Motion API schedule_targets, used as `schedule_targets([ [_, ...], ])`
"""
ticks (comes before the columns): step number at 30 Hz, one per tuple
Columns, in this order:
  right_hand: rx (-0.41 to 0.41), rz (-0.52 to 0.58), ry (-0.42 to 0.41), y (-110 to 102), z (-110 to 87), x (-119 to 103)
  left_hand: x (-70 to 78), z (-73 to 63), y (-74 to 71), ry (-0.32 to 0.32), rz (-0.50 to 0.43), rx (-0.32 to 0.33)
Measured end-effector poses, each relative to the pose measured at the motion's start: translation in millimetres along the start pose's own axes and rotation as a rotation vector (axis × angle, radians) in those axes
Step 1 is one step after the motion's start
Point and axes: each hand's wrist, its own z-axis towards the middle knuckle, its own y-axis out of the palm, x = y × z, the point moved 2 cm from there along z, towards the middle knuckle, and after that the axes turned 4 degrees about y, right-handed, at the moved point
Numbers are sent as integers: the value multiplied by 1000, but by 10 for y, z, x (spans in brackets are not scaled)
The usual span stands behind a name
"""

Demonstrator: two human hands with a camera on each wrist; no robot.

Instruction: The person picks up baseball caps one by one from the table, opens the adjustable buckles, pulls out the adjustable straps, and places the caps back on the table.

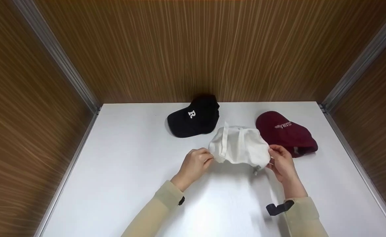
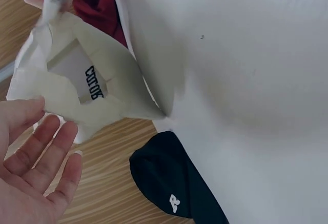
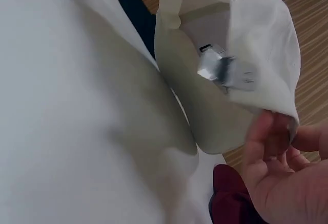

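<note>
A white cap is held up off the white table between both hands, its back strap sticking up loose. My left hand pinches its left edge between thumb and fingers. At the opposite edge, my right hand grips the rim, thumb outside and fingertips curled under. Inside the cap, dark lettering shows in the left wrist view. A silver clasp hangs from the strap end in the right wrist view, slightly blurred.
Behind the white cap to the left lies a black cap with a white R. A maroon cap lies close beside my right hand. Wood-grain panels wall the table at the back and both sides.
</note>
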Motion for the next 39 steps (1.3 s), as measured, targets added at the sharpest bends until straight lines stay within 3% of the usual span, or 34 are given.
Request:
schedule_targets([
  [5, 62, -234, -27, -34, 38, 7, -29, -29, 69, 33, 61, -56],
  [10, 53, -424, -63, -34, 75, 15, -42, -44, 177, 110, 194, -140],
  [18, 63, -520, -76, -18, 115, 52, -67, -79, 321, 206, 316, -192],
  [22, 57, -581, -75, -17, 93, 57, -55, -104, 374, 240, 386, -252],
  [25, 44, -712, -99, 3, 43, 43, -39, -123, 401, 225, 404, -307],
  [30, 26, -907, -182, 76, -45, 29, -16, -166, 423, 141, 324, -370],
  [35, -5, -975, -279, 177, -120, 47, 40, -217, 412, 80, 229, -387],
  [39, -41, -1011, -292, 264, -198, 89, 118, -259, 398, 65, 188, -420],
])
